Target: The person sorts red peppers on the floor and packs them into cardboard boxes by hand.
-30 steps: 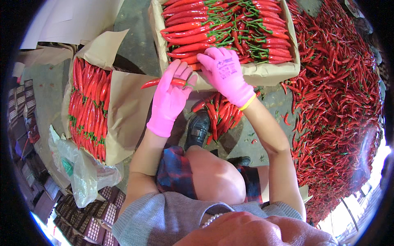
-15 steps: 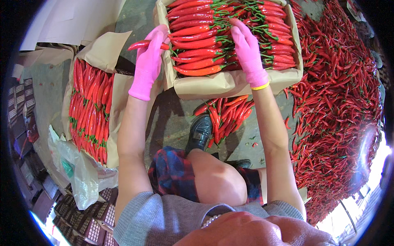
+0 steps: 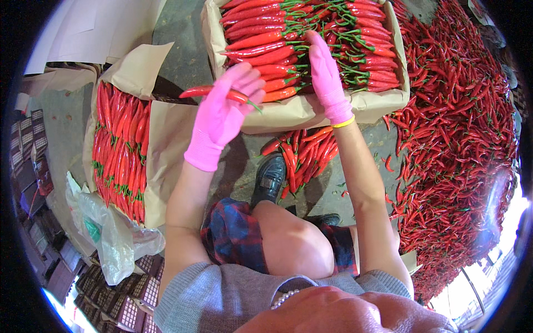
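A single red chili pepper with a green stem lies across my left hand, held at the thumb side. The hand wears a pink glove, is at the near left edge of the paper-lined box, and its fingertips are blurred. Rows of red chilies fill that box, their green stems meeting along the middle. Over this middle line my right hand, also gloved in pink, points away from me with fingers stretched out. It touches or hovers just above the stems; which one I cannot tell. No chili shows in it.
A second paper-lined box of chilies stands at left, beside a clear plastic bag. A huge heap of loose chilies covers the right side. A small chili pile lies on the floor by my shoe.
My left hand has come right and toward me with the chili, turning its palm more into view. My right hand has shifted slightly left.
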`<state>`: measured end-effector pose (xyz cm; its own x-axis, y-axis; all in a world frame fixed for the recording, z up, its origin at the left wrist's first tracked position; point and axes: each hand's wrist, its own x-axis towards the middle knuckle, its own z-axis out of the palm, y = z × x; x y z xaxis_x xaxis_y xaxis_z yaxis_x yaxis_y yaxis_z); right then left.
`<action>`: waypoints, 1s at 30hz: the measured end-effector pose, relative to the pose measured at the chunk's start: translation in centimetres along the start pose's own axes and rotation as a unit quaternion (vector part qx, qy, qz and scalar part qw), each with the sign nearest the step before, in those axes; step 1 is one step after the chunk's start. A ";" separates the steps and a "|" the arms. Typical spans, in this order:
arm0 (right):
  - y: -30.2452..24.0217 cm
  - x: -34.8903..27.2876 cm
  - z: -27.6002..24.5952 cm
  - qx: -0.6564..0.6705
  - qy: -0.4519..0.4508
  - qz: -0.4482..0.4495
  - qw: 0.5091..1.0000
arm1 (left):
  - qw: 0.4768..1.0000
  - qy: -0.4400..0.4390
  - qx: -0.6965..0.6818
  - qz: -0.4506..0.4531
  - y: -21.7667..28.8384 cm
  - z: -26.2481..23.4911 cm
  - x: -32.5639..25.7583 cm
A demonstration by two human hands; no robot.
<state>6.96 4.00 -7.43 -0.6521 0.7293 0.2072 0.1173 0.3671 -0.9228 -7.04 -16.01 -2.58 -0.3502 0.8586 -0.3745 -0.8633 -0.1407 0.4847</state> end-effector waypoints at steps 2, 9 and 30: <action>-0.7 -0.2 -0.7 0.022 -0.010 0.021 0.999 | 0.999 0.016 -0.029 -0.030 -1.2 0.4 -0.4; -10.7 -7.9 -6.6 -0.125 -0.164 -0.148 0.967 | 0.988 0.022 0.074 -0.135 -3.2 1.4 -4.7; -8.2 -25.7 -15.0 0.392 0.024 0.357 0.847 | 0.827 -0.199 -0.175 -0.497 -18.2 2.2 -8.8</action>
<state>33.99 -9.12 -0.29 -0.5908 0.6333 -0.4999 -0.0767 -0.6609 -0.7466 12.55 -19.98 -6.37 0.6815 0.7206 -0.1279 -0.7299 0.6566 -0.1901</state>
